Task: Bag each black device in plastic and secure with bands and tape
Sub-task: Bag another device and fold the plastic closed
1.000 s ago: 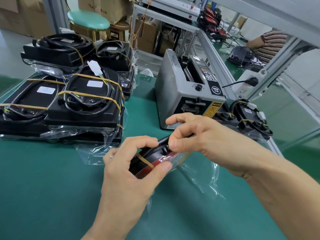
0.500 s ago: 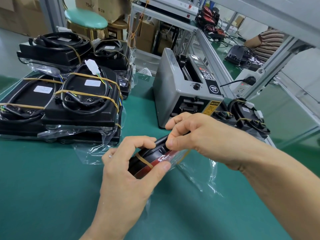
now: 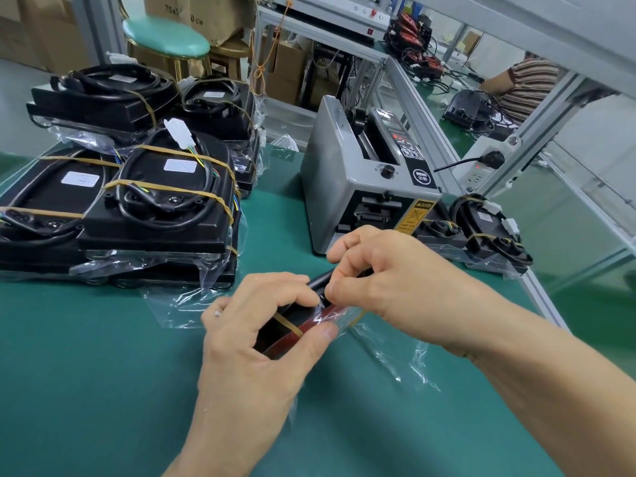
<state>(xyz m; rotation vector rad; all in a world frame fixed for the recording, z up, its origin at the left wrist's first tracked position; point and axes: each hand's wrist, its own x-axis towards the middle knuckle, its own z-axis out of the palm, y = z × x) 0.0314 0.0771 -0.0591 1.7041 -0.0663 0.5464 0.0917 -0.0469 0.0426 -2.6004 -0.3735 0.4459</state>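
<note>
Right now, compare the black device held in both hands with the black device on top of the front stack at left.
The held black device is tipped up on edge, gripped by the left hand and right hand; the stacked black device lies flat, untouched. The held one shows a dark red edge and one visible yellow band; the stacked one shows its labelled face, coiled cord and two bands. Both are in clear plastic.

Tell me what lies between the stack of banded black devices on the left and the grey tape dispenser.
In the head view, only bare green mat separates the stack of banded black devices from the grey tape dispenser.
</note>
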